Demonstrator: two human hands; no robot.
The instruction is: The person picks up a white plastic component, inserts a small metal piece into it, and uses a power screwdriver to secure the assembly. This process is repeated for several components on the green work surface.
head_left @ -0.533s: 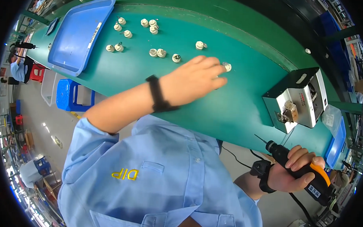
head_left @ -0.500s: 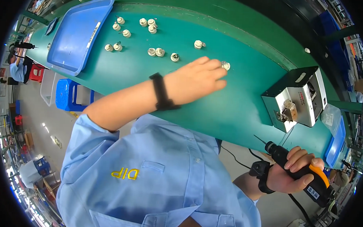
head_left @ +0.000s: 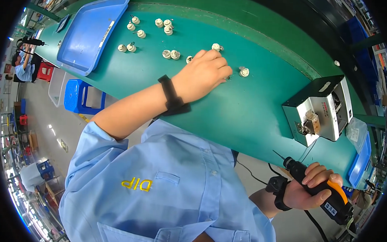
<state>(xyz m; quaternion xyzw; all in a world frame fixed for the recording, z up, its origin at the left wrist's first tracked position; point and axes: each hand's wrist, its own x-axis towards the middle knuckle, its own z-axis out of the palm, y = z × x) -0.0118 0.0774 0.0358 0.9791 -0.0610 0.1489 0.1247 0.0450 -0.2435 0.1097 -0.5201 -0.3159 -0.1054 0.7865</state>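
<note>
Left hand (head_left: 203, 74) lies palm-down on the green bench (head_left: 253, 110), fingers curled together over a small white part; whether it pinches that part I cannot tell (fingertips hidden). A loose part (head_left: 244, 72) sits just beside the fingertips, more parts (head_left: 170, 54) behind the hand.

Right hand (head_left: 311, 191) is wrapped tight round the driver (head_left: 317, 189), held off the bench edge. Driver's long axis runs lower right to upper left, bit pointing up-left toward the bench.

Judgement: seat the part flat and hold it steady before bringing the bit in square.
</note>
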